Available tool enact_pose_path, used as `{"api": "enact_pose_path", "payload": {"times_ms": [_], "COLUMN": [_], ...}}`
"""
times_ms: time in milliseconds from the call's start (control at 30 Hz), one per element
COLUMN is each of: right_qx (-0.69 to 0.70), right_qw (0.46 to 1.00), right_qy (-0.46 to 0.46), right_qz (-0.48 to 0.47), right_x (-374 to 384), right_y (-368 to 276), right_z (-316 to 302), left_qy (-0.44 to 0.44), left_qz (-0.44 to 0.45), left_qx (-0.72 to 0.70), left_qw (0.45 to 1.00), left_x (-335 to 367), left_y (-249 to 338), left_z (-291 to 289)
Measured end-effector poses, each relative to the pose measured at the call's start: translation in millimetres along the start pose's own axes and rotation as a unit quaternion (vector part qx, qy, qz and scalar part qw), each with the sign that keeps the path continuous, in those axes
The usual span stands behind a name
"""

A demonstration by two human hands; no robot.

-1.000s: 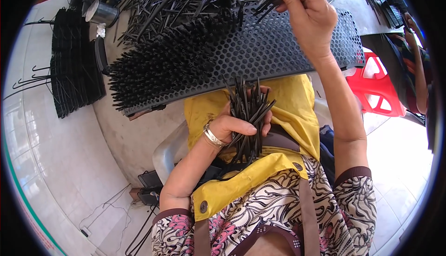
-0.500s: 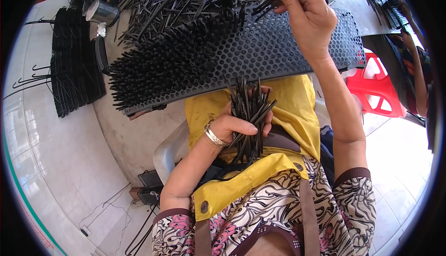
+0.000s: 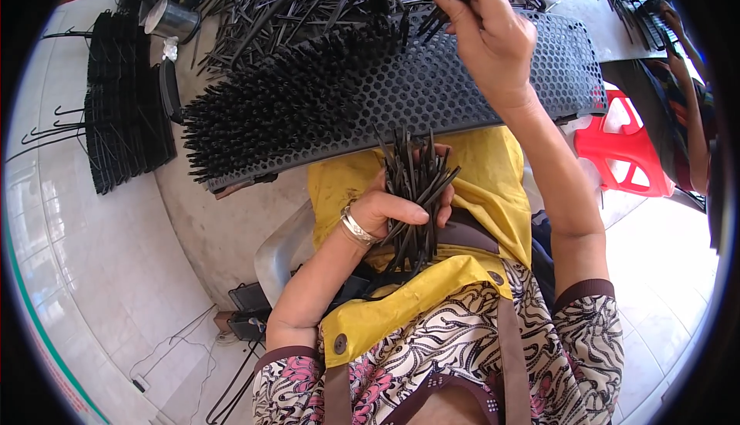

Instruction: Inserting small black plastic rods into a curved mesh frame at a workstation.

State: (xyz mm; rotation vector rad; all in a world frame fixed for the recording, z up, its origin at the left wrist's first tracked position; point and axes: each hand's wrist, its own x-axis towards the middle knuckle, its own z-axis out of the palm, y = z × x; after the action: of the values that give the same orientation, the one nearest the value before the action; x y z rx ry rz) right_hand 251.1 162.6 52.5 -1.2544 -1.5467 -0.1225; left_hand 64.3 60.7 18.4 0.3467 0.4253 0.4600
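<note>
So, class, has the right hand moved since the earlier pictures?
Yes: judged against the perforated board, the right hand has shifted left, toward the part packed with black sticks.

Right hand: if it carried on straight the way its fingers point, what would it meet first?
Likely the perforated board, on its bare part near the upright black strips; the pinched strips in the right hand would touch it first, though depth is unclear here.

A workshop — perforated board, heaped black sticks.
</note>
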Motion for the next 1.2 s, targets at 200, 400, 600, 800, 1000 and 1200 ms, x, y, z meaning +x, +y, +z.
{"api": "enact_pose_path", "payload": {"times_ms": [200, 400, 600, 800, 1000, 1200], "right_qx": [0.006, 0.056, 0.194, 0.246, 0.243, 0.161], "right_qw": [1.0, 0.998, 0.973, 0.951, 0.951, 0.976], "right_qy": [0.015, 0.009, 0.005, 0.009, -0.049, -0.052], "right_qz": [0.01, 0.016, 0.123, 0.186, 0.184, 0.134], "right_x": [-9, -15, -12, -11, 1, -5], "right_y": [-3, -1, -2, 11, 8, 4], "right_z": [-1, -4, -7, -10, -12, -15], "left_qy": [-0.006, -0.003, -0.007, -0.011, -0.005, -0.005], "left_qz": [0.006, 0.001, 0.004, 0.006, -0.003, -0.007], "left_qx": [-0.004, -0.013, -0.011, -0.01, -0.007, -0.003], "left_qw": [1.0, 1.0, 1.0, 1.0, 1.0, 1.0], "left_x": [-1, 0, 0, 2, 2, 2], "left_y": [-3, -3, -4, -4, -3, -3], "left_z": [-3, -3, -4, -3, -1, -2]}}
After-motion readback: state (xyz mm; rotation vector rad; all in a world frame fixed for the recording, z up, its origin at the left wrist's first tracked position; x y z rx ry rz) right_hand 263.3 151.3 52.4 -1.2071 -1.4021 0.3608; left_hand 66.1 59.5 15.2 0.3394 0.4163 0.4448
